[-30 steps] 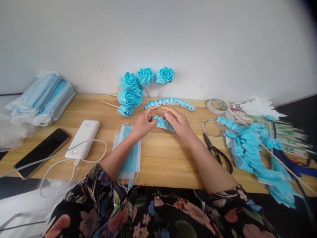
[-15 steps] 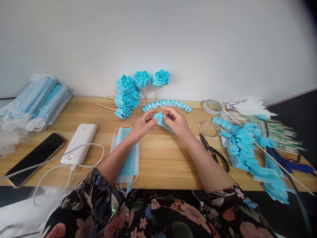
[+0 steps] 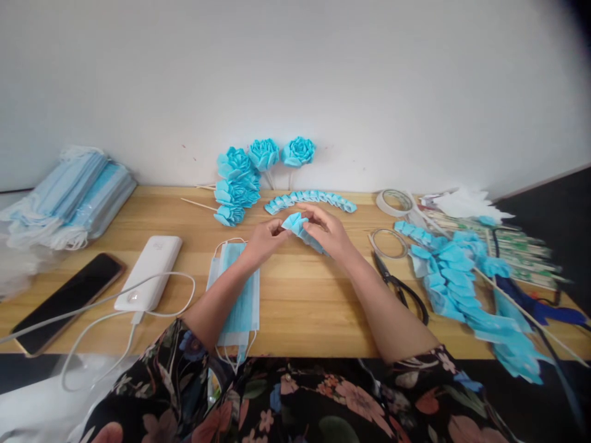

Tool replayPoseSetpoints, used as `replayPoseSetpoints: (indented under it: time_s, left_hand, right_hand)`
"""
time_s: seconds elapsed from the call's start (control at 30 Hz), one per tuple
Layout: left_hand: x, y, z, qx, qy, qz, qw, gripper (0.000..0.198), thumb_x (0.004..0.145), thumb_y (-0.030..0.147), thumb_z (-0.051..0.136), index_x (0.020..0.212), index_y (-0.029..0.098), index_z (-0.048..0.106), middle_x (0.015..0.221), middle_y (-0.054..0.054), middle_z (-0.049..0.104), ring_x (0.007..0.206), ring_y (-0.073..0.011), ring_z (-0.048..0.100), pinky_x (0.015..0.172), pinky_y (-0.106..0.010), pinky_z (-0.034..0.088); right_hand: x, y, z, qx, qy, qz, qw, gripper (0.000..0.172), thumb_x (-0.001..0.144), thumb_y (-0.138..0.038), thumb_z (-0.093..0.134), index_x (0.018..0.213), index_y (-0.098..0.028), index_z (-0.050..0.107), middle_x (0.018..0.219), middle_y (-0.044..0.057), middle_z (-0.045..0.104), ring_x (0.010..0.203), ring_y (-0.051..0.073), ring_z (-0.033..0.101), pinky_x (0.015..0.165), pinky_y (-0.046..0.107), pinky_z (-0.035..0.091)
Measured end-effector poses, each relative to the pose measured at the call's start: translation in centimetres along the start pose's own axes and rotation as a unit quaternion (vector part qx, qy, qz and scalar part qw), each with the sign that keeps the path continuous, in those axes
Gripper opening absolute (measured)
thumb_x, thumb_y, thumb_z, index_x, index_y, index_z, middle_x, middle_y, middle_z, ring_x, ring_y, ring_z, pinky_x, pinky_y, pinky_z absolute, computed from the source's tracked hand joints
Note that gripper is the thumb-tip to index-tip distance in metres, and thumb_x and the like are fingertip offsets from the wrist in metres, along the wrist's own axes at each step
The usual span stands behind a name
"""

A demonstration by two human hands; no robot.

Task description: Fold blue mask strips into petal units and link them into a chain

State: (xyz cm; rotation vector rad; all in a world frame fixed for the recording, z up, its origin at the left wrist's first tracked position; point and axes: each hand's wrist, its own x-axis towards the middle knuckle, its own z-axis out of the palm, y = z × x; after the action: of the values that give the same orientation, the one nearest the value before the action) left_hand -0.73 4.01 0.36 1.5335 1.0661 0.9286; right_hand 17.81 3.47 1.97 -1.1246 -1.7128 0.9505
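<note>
Both my hands meet over the middle of the wooden table (image 3: 295, 307), on a folded piece of light-blue mask fabric (image 3: 295, 224). My left hand (image 3: 266, 242) pinches its left corner between thumb and fingers. My right hand (image 3: 325, 229) grips its right side, and a strip of the fabric trails down below the palm. Just behind the hands lies a curved strip of folded blue petals (image 3: 311, 197). Under my left forearm are flat blue face masks (image 3: 235, 301) with white ear loops.
Several blue fabric roses (image 3: 235, 184) on sticks stand by the wall. At left are stacked masks (image 3: 78, 191), a phone (image 3: 69, 301) and a white power bank (image 3: 150, 271) with a cable. At right lie tape rolls (image 3: 394, 202), black-handled scissors (image 3: 401, 286) and pleated blue strips (image 3: 455, 277).
The left fingers have slid slightly left and down along the fabric, and its folded tip now shows more openly between the hands. The whole view has shifted slightly downward.
</note>
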Motion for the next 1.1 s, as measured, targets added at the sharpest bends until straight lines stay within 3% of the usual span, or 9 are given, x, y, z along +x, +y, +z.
replayPoseSetpoints:
  time_s: [0.1, 0.23, 0.5, 0.73, 0.9, 1.03, 1.1]
  left_hand:
    - [-0.2, 0.3, 0.0, 0.017, -0.004, -0.002, 1.0, 0.027, 0.075, 0.041, 0.058, 0.071, 0.015, 0.056, 0.063, 0.003, 0.047, 0.06, -0.0094, 0.041, 0.057, -0.022, 0.031]
    - [-0.3, 0.5, 0.2, 0.049, -0.013, -0.002, 0.999, 0.028, 0.074, 0.042, 0.057, 0.067, 0.015, 0.052, 0.061, 0.004, 0.04, 0.057, -0.0085, 0.035, 0.054, -0.022, 0.026]
    - [-0.2, 0.5, -0.2, 0.061, -0.044, 0.004, 0.997, 0.025, 0.073, 0.038, 0.058, 0.065, 0.015, 0.05, 0.059, 0.005, 0.038, 0.057, -0.008, 0.033, 0.054, -0.022, 0.024]
    - [-0.1, -0.2, -0.4, 0.054, -0.021, -0.004, 0.998, 0.022, 0.076, 0.034, 0.057, 0.066, 0.015, 0.054, 0.058, 0.005, 0.041, 0.055, -0.0076, 0.035, 0.053, -0.022, 0.025]
    - [0.1, -0.6, -0.6, 0.07, -0.004, 0.01, 0.997, 0.019, 0.076, 0.031, 0.056, 0.067, 0.015, 0.056, 0.059, 0.005, 0.045, 0.055, -0.0077, 0.038, 0.054, -0.022, 0.026]
    - [0.0, -0.6, -0.5, 0.059, -0.016, 0.014, 0.998, 0.019, 0.076, 0.031, 0.056, 0.067, 0.015, 0.056, 0.058, 0.005, 0.045, 0.055, -0.0076, 0.038, 0.054, -0.022, 0.027]
    - [-0.1, -0.4, -0.4, 0.058, -0.028, 0.015, 0.998, 0.019, 0.076, 0.031, 0.057, 0.066, 0.014, 0.056, 0.058, 0.005, 0.045, 0.055, -0.0076, 0.038, 0.054, -0.022, 0.026]
  right_hand:
    - [-0.1, -0.4, -0.2, -0.044, -0.018, -0.005, 0.999, 0.051, 0.08, -0.027, 0.058, 0.131, -0.023, 0.056, 0.105, 0.005, 0.066, 0.099, 0.019, 0.06, 0.091, 0.035, 0.045]
    - [-0.1, -0.6, 0.0, -0.08, -0.018, 0.001, 0.997, 0.053, 0.078, -0.025, 0.058, 0.131, -0.023, 0.056, 0.093, 0.002, 0.062, 0.085, 0.016, 0.058, 0.081, 0.031, 0.046]
    - [0.0, -0.3, 0.6, -0.046, -0.009, 0.026, 0.999, 0.055, 0.073, -0.023, 0.055, 0.127, -0.019, 0.058, 0.082, -0.001, 0.056, 0.074, 0.014, 0.054, 0.076, 0.029, 0.044]
    - [0.0, 0.3, 0.2, -0.017, -0.013, 0.033, 0.999, 0.051, 0.077, -0.023, 0.054, 0.127, -0.019, 0.059, 0.083, 0.0, 0.058, 0.074, 0.014, 0.055, 0.074, 0.028, 0.045]
    - [-0.1, -0.2, -0.3, -0.01, -0.031, 0.028, 0.999, 0.047, 0.082, -0.026, 0.054, 0.129, -0.02, 0.058, 0.093, 0.003, 0.063, 0.084, 0.016, 0.059, 0.079, 0.029, 0.047]
    - [-0.2, 0.1, -0.4, 0.069, -0.057, 0.02, 0.996, 0.051, 0.084, -0.029, 0.057, 0.135, -0.025, 0.052, 0.113, 0.005, 0.064, 0.101, 0.018, 0.061, 0.086, 0.03, 0.048]
    - [-0.2, 0.3, -0.2, 0.089, -0.061, 0.01, 0.994, 0.052, 0.084, -0.029, 0.057, 0.135, -0.026, 0.051, 0.113, 0.004, 0.064, 0.102, 0.017, 0.061, 0.087, 0.03, 0.048]
